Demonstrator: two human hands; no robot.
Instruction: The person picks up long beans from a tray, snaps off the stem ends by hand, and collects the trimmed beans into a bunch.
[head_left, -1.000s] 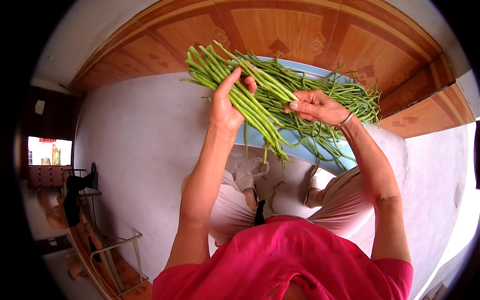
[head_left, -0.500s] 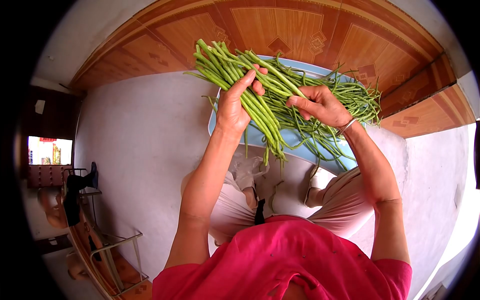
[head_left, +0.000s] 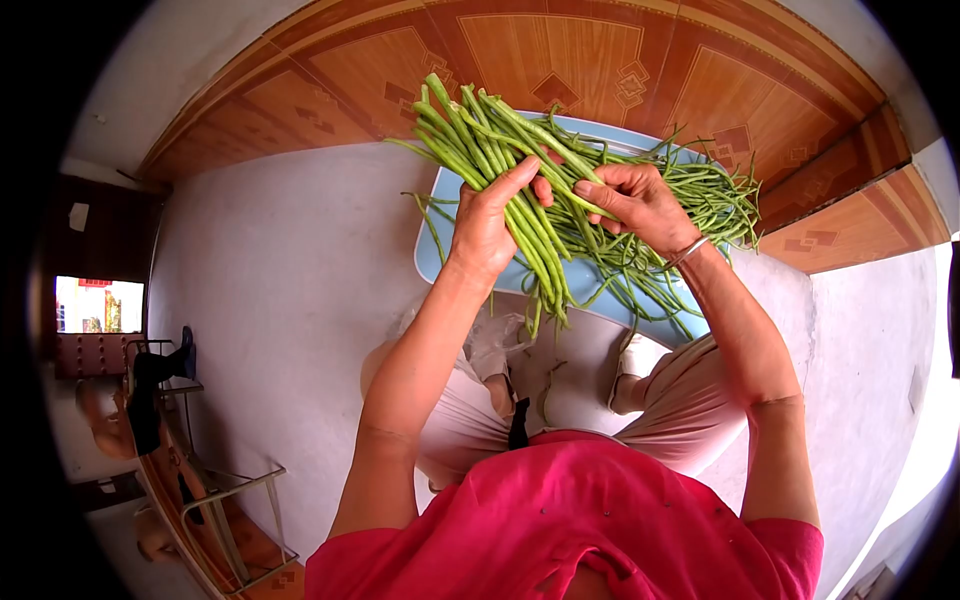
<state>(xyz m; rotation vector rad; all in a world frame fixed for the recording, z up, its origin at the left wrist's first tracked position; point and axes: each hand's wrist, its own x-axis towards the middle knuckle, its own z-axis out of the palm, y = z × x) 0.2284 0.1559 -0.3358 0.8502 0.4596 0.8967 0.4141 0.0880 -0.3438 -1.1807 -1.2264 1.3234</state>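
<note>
A thick bunch of long green beans (head_left: 462,140) lies across the palm of my left hand (head_left: 490,222), whose thumb and fingers wrap round it. The cut ends point up and left, while the thin tips hang down below the hand. Close on the right, my right hand (head_left: 638,205) pinches several beans of the bunch between thumb and fingers; a metal bangle is on that wrist. Beneath both hands, a large heap of beans (head_left: 705,195) covers much of a light blue tray (head_left: 429,243).
Wood-patterned panels (head_left: 550,55) stand behind the tray. A clear plastic bag (head_left: 492,335) is by my feet, with bean scraps on the grey floor (head_left: 270,260). At the lower left, a metal-framed seat (head_left: 235,485) and part of another person (head_left: 158,370) appear.
My left hand has moved right and slightly down with the bunch, closer to my right hand. The bunch stands more upright, and more of the tray's left end shows.
</note>
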